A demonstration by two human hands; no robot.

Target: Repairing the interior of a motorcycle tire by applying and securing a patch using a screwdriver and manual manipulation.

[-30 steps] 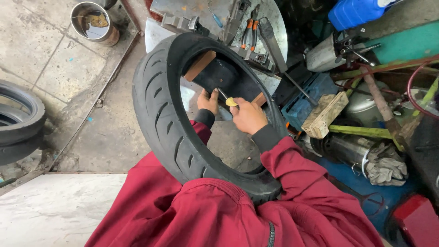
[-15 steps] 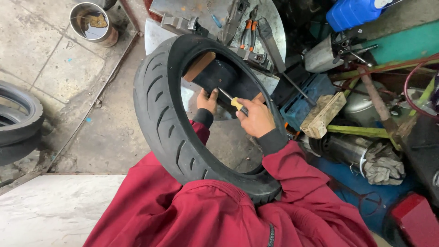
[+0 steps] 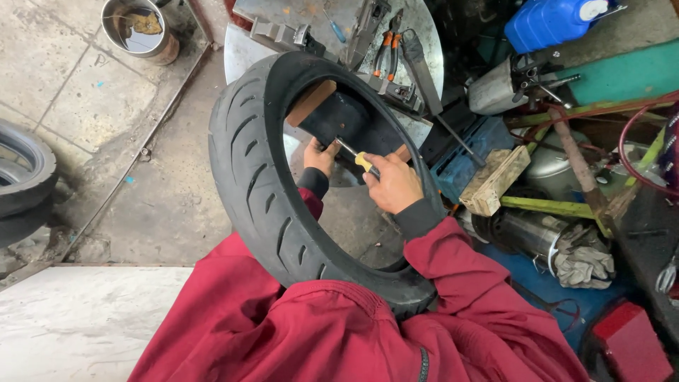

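A black motorcycle tyre [image 3: 247, 170] stands upright against my lap, its opening facing me. Across the opening lies a wooden block [image 3: 311, 102] with a black rubber piece [image 3: 346, 120] on it. My left hand [image 3: 320, 157] reaches through the tyre and presses its fingers on the near edge of the black piece. My right hand [image 3: 392, 184] grips a yellow-handled screwdriver [image 3: 353, 157], whose metal tip points at the black piece beside my left fingers. Both arms wear red sleeves.
A round metal plate [image 3: 332, 28] behind the tyre carries orange-handled pliers [image 3: 385, 53] and other tools. A metal bucket [image 3: 138, 28] stands top left, another tyre [image 3: 25, 173] at the left edge. Right: blue jug [image 3: 552, 21], wooden block [image 3: 495, 180], metal cylinder with gloves [image 3: 559, 244].
My view has dropped closer to the tyre. My right hand has slid the screwdriver tip toward my left fingers at the black piece. The left hand has kept its hold.
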